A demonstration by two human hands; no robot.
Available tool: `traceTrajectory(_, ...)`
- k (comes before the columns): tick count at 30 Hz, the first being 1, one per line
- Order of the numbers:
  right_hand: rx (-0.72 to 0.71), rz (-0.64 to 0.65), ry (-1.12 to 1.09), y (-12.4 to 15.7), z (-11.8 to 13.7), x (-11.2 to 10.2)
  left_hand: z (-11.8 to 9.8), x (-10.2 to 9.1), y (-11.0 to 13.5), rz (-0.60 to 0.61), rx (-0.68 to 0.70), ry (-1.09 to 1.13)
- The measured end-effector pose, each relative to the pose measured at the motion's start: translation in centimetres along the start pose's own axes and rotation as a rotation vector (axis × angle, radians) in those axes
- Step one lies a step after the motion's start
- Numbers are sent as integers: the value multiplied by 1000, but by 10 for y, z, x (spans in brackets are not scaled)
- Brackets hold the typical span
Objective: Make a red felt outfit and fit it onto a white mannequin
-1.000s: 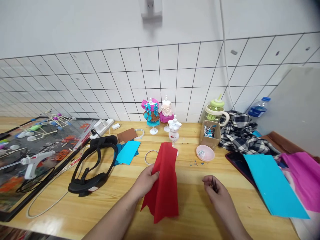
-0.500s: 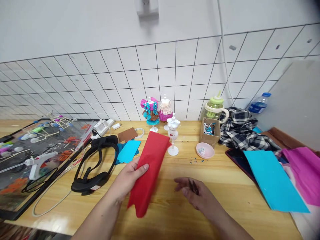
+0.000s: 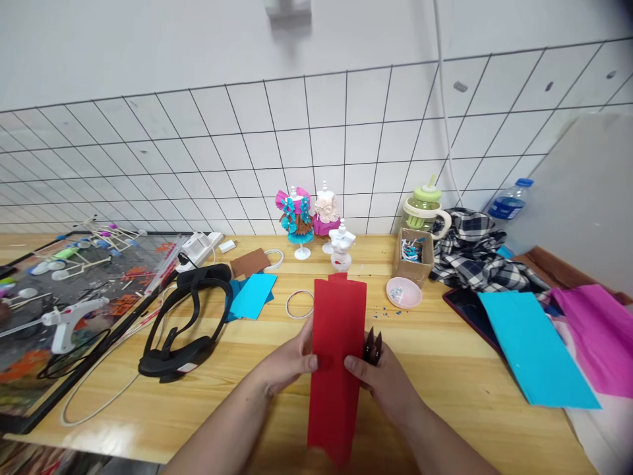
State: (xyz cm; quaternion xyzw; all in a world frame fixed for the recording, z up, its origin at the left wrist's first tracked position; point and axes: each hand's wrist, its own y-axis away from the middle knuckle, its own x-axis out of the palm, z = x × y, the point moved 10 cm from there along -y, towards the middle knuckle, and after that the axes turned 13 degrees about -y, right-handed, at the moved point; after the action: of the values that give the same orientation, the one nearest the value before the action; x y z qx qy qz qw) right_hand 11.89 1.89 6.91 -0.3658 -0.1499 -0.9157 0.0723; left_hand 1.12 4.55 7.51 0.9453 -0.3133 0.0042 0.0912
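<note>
A long folded strip of red paper [image 3: 336,356] stands upright above the wooden table [image 3: 237,369], held at its middle from both sides. My left hand [image 3: 289,363] pinches its left edge, thumb on the front. My right hand [image 3: 383,379] pinches the right edge and also keeps small dark scissors [image 3: 372,346], points up, against the palm. Behind the strip stands a small white mannequin bust [image 3: 341,249], its lower part hidden by the paper.
Two dressed mini mannequins [image 3: 309,221] stand by the tiled wall. A black headset [image 3: 182,323], blue paper [image 3: 252,295], a white ring [image 3: 299,304], a pink dish [image 3: 404,292], a cardboard box [image 3: 413,257], a green cup [image 3: 422,211], checked cloth [image 3: 479,254], cyan [image 3: 537,346] and magenta sheets [image 3: 601,330], a glue gun [image 3: 69,320].
The left hand swung the red paper from a leftward tilt to upright and centred. The right hand moved left and took hold of its right edge, scissors still in it.
</note>
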Motion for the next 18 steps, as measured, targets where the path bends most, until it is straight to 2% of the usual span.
traceTrajectory(1,-20,7,14,-1,2,0,0,11,-2,84,-12,76)
traceTrajectory(3,-94,-20,88,-4,8,-6,-1,20,-6,127,-26,152)
traceTrajectory(5,-167,-107,167,-5,14,-21,3,17,-10,56,-39,152)
traceTrajectory(7,-181,-204,184,-5,13,-38,10,9,-12,-42,-72,131)
traceTrajectory(11,-177,-292,78,-1,6,-56,18,-5,-9,-217,-119,81)
traceTrajectory(15,-221,-288,8,-4,10,-57,10,-3,-7,-234,-115,-126)
traceTrajectory(18,-279,-364,-39,-5,15,-65,6,3,-8,-223,-78,-120)
